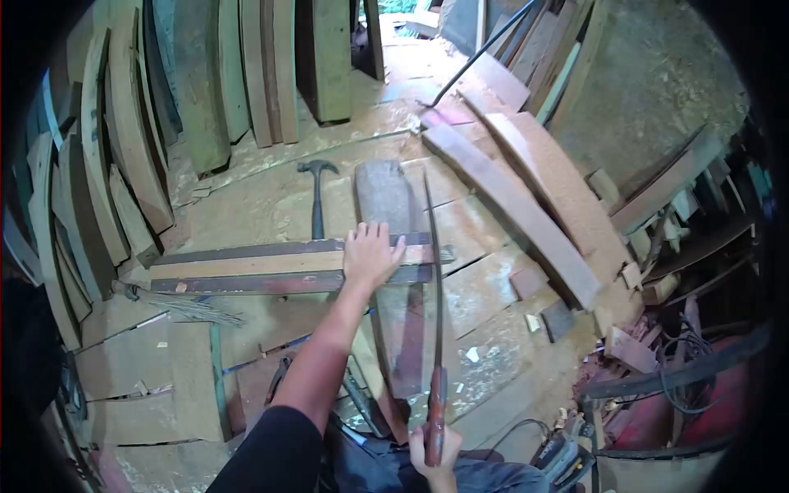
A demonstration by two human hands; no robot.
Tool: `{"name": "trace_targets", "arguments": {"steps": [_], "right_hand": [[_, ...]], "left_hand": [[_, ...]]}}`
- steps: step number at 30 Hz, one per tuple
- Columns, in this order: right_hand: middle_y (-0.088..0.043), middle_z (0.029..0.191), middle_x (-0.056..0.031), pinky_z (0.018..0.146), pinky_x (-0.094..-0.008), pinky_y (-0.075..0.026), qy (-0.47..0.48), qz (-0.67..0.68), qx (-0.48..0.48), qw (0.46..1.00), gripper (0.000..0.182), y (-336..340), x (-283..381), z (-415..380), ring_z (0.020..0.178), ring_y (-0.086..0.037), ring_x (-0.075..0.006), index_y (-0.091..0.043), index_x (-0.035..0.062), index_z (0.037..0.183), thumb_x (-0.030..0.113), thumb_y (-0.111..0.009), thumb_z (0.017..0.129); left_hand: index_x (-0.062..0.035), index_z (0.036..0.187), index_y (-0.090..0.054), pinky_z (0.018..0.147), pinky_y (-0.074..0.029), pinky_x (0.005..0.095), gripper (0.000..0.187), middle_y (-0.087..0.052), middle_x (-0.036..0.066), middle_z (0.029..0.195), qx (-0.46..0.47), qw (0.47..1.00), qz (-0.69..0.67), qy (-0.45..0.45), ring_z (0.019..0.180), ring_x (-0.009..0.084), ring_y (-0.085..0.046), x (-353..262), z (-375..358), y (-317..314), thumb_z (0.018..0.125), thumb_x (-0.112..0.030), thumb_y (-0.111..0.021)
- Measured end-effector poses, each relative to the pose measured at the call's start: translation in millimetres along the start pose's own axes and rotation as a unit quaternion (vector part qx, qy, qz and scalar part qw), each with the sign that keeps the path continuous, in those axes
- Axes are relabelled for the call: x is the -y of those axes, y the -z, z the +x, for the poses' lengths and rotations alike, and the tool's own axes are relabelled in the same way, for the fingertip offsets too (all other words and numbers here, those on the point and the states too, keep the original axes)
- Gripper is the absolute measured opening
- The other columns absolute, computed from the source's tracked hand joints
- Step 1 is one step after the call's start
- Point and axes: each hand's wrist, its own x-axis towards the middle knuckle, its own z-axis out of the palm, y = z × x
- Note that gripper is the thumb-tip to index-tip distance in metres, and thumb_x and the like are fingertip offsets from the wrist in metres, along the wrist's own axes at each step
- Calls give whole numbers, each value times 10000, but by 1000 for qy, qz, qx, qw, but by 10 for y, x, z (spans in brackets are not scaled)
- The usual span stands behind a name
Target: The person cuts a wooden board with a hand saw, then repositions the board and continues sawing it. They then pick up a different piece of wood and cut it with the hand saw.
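- Head view: the long piece of wood, banded dark, pale and dark, lies crosswise over a thick beam in front of the person.
- The left hand lies palm down on this wood near its right end, fingers stretched over the top and thumb set apart; it looks to be pressing rather than grasping.
- The right hand is wrapped around the handle of a saw, seen nearly edge-on, its blade pointing away from the person.
- The blade crosses the wood's right end, just beside the left thumb. Whether the teeth have bitten in is too small to tell.
- A hammer lies beyond the wood, and a brush of thin twigs lies near its left end.
- The step in hand appears to be sawing across that end, or lining the blade up.
- The next move, as I judge it, calls for firm left-hand pressure, a straight stroke, and the thumb kept clear of the blade.
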Motion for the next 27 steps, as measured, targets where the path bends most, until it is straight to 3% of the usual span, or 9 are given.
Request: {"name": "trace_targets", "arguments": {"steps": [4,6,11,15,17,19,21,24,27], "right_hand": [[-533,534,-63,476,-311,-420,-68,99,-1,993,188,322,177,119,470,-519,-134,-549,15,655,63,-672,788],[-522,524,-65,466,-304,-412,-93,41,10,995,202,510,353,-76,450,-504,-131,-537,18,644,62,-678,782],[-453,487,-81,450,-335,-412,8,-39,38,998,223,676,268,-890,399,-514,-215,-512,38,607,72,-689,738],[-468,497,-93,465,-348,-404,-22,26,-37,999,221,125,-34,-117,405,-468,-205,-512,19,619,71,-678,756],[-497,504,-73,463,-321,-405,52,27,-16,998,209,-30,-207,291,438,-497,-154,-523,17,633,57,-662,783],[-516,538,-66,477,-319,-410,4,41,-8,999,190,67,-215,320,471,-505,-148,-543,14,661,76,-669,789],[-530,565,-50,490,-316,-413,-81,39,4,996,192,288,-104,35,487,-501,-145,-564,13,688,116,-683,798],[-520,557,-78,511,-329,-433,-35,-47,53,997,128,640,-65,-1028,484,-549,-211,-606,21,729,136,-656,756],[-506,538,-96,495,-347,-430,12,-85,38,996,143,641,190,-1031,463,-544,-236,-569,28,696,121,-654,763]], "left_hand": [[-62,1063,-612,886,-413,460,441,-612,127,1070,37,999,-19,29,1041,291,-552,-34,2,25,909,-460,-505],[-60,1080,-609,902,-407,470,457,-612,125,1109,68,997,-13,17,1078,287,-544,-35,-66,55,918,-468,-482],[-64,1187,-580,946,-380,462,500,-584,131,1168,93,995,-3,31,1121,283,-523,-90,-172,147,945,-482,-448],[-63,1197,-578,958,-375,464,508,-577,131,1164,76,997,-11,20,1125,283,-521,-109,-176,133,942,-484,-453],[-67,1173,-586,945,-383,464,500,-584,126,1120,88,996,-29,19,1108,283,-531,-58,-139,136,938,-489,-460],[-67,1161,-589,939,-388,461,494,-586,125,1110,89,996,-11,18,1102,283,-536,-69,-85,188,938,-489,-461],[-66,1125,-593,910,-400,452,475,-592,124,1089,75,997,-10,15,1084,283,-545,-74,-133,154,939,-483,-463],[-62,1117,-594,890,-402,441,472,-594,122,1082,66,998,-4,13,1072,278,-546,-98,-220,140,939,-480,-464],[-58,1127,-594,879,-401,435,466,-597,118,1069,95,995,-10,-4,1042,271,-547,-240,-560,275,927,-466,-494]]}}
